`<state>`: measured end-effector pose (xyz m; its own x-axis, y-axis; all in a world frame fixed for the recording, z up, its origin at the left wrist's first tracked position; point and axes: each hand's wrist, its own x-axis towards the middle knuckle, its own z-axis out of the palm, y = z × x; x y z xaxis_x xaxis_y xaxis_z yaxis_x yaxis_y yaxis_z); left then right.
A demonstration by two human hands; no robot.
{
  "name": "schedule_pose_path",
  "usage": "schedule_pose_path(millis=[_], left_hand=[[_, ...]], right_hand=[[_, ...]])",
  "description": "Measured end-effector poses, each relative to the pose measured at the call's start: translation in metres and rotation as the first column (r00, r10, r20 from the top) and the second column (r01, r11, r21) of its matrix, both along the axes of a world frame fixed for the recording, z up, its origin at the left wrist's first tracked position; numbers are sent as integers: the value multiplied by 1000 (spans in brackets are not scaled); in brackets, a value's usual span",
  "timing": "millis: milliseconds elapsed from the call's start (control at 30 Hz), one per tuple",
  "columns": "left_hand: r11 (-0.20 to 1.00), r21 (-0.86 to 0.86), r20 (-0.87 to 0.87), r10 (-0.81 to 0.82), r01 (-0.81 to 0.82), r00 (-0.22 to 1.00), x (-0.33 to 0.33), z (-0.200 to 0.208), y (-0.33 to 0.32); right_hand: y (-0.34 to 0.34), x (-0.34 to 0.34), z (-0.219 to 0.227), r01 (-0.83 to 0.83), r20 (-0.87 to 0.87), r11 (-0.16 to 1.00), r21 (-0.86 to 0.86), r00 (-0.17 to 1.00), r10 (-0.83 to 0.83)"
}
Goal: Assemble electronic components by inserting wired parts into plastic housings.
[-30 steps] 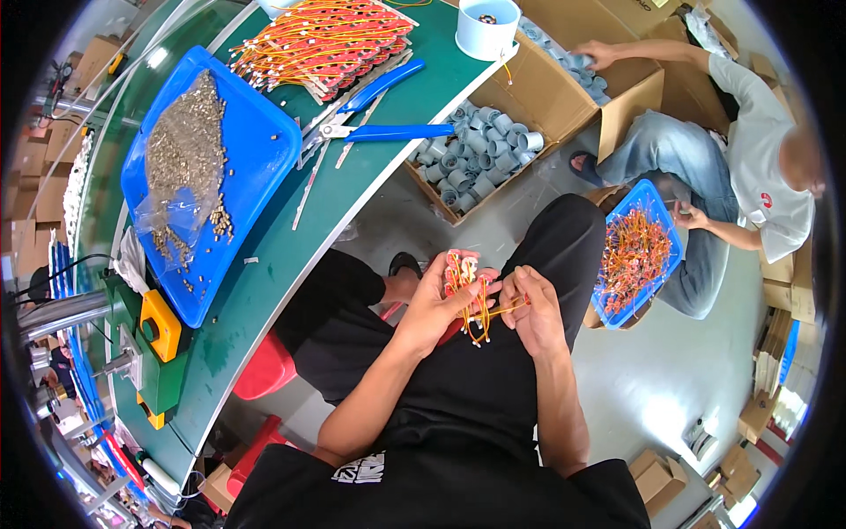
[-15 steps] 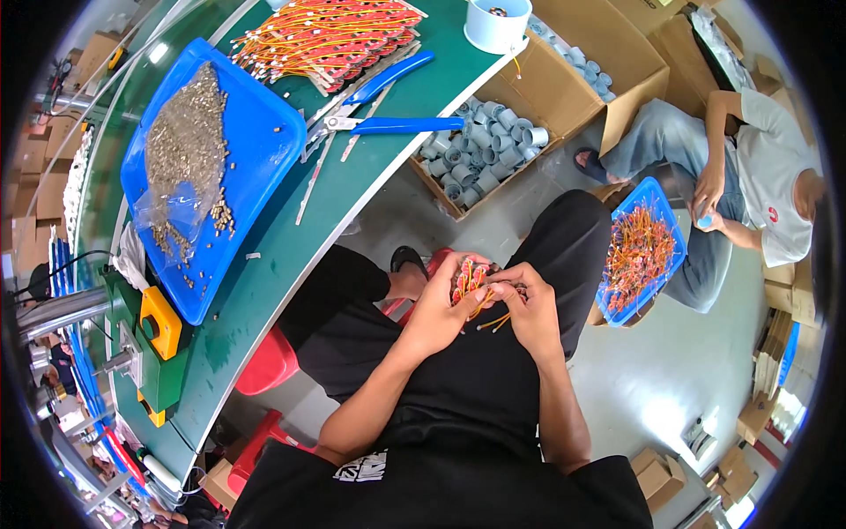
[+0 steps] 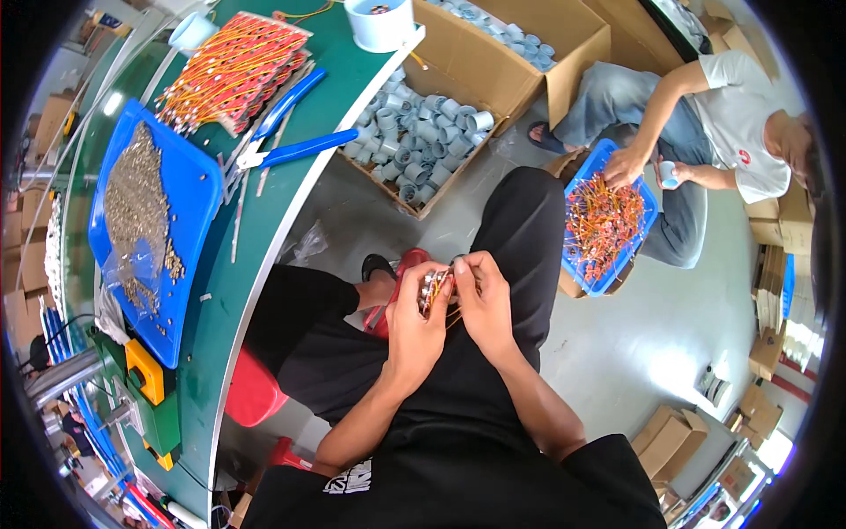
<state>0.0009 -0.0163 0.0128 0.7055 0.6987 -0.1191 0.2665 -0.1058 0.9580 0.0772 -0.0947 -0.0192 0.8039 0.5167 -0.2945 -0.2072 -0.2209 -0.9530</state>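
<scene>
My left hand [image 3: 416,326] curls around a small bundle of red circuit boards [image 3: 432,289] with yellow wires, held above my lap. My right hand [image 3: 485,304] meets it from the other side, thumb and fingers pinched on the bundle's edge; the exact part it grips is hidden. A few wire ends hang below between the hands. The dark trousers [image 3: 352,357] of my lap lie beneath.
On the green table [image 3: 229,291] at left are a blue tray [image 3: 196,189] of small metal parts, blue-handled cutters [image 3: 295,148] and a red wired board stack [image 3: 233,70]. Boxed grey-blue pipe fittings [image 3: 423,145] stand ahead. A seated co-worker [image 3: 705,115] reaches into a blue basket [image 3: 597,286].
The view has shifted, so the table sits further left. My hands have drawn closer together around the bundle. The co-worker's hand has moved into the basket of wired parts.
</scene>
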Motion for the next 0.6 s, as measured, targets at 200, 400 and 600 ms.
schedule_pose_path(millis=[200,400,600], left_hand=[[991,29,-72,-128,130,989,4,-1,-8],[901,-414,277,-12,130,961,10,13,-8],[878,-448,350,-2,169,937,8,12,-6]], right_hand=[[-2,4,1,323,-735,900,292,678,-5],[-11,16,-4,354,-798,866,355,596,84],[-12,16,3,223,-668,845,485,718,193]])
